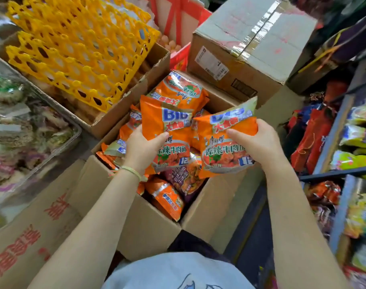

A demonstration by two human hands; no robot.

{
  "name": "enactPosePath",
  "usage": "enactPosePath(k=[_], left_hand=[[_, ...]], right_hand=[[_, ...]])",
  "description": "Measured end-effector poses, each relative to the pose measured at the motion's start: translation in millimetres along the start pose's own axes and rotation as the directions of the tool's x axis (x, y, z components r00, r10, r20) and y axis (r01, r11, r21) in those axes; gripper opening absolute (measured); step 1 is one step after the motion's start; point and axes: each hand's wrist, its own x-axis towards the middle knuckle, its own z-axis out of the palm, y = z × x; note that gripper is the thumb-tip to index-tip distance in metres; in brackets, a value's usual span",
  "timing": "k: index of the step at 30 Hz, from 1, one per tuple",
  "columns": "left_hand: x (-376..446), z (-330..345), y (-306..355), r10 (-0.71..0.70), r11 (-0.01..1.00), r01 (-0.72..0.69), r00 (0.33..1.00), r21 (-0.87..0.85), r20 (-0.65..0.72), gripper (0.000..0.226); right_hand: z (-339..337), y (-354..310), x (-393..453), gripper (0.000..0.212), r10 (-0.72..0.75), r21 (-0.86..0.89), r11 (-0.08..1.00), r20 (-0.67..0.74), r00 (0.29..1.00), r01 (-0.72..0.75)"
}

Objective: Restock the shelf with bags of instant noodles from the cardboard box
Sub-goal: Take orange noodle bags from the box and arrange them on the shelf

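An open cardboard box [148, 230] stands in the middle, filled with several orange bags of instant noodles [167, 197]. My left hand [142, 149] grips one orange bag [165, 126] by its left edge, lifted above the box. My right hand [259, 142] grips a second orange bag [219, 151] by its right edge, beside the first. The two bags nearly touch over the box. The shelf [340, 130] runs along the right side, stocked with colourful packets.
A sealed cardboard box [246, 38] sits behind the open one. Yellow egg trays [78, 46] lie in a box at the back left. A clear bin of wrapped goods [21, 132] is at the left. A printed carton [32, 236] lies at the lower left.
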Motion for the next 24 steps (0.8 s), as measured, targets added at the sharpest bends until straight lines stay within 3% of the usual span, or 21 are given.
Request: enactPosePath(k=[2, 4, 6, 8, 11, 14, 17, 19, 24], left_hand=[[-0.4, 13.3, 15.1, 0.179, 0.979, -0.179, 0.984, 0.1, 0.014, 0.023], [-6.6, 30.4, 36.0, 0.288, 0.955, -0.293, 0.95, 0.031, 0.119, 0.021], [-18.6, 54.6, 56.8, 0.327, 0.945, -0.308, 0.896, -0.109, 0.299, 0.024], [-39.1, 83.0, 72.6, 0.29, 0.956, -0.216, 0.817, -0.201, 0.499, 0.029], [-87.4, 121.3, 77.3, 0.13, 0.979, 0.043, 0.626, -0.201, 0.769, 0.025], [-144.4, 148.5, 73.9, -0.068, 0.97, 0.241, 0.412, -0.036, 0.909, 0.047], [-213.1, 162.5, 73.1, -0.168, 0.93, 0.341, 0.053, 0.14, 0.984, 0.074], [-261.5, 164.4, 68.3, -0.113, 0.939, 0.312, -0.109, 0.142, 0.988, 0.081], [-394.4, 140.0, 46.8, 0.017, 0.999, -0.041, -0.208, -0.026, 0.978, 0.056]], right_hand=[[-17.7, 13.9, -25.3, 0.041, 0.027, 0.27, 0.963, -0.062, 0.998, -0.009], [-31.8, 26.9, -55.4, 0.042, 0.047, 0.496, 0.869, -0.077, 0.996, -0.002], [-39.6, 39.2, -85.5, 0.048, 0.089, 0.648, 0.762, -0.103, 0.991, -0.001], [-45.7, 53.7, -113.4, 0.053, 0.171, 0.696, 0.718, -0.193, 0.966, 0.012], [-62.4, 81.4, -163.5, 0.046, 0.33, 0.732, 0.68, -0.345, 0.878, 0.032], [-75.5, 108.0, -225.3, 0.062, 0.43, 0.743, 0.67, -0.384, 0.817, -0.004], [-75.9, 129.0, -290.6, 0.048, 0.453, 0.735, 0.678, -0.448, 0.771, 0.028], [-76.0, 142.0, -338.1, 0.046, 0.481, 0.719, 0.689, -0.545, 0.687, 0.089], [-63.2, 171.4, -476.0, 0.058, 0.544, 0.639, 0.758, -0.729, 0.417, 0.129]])
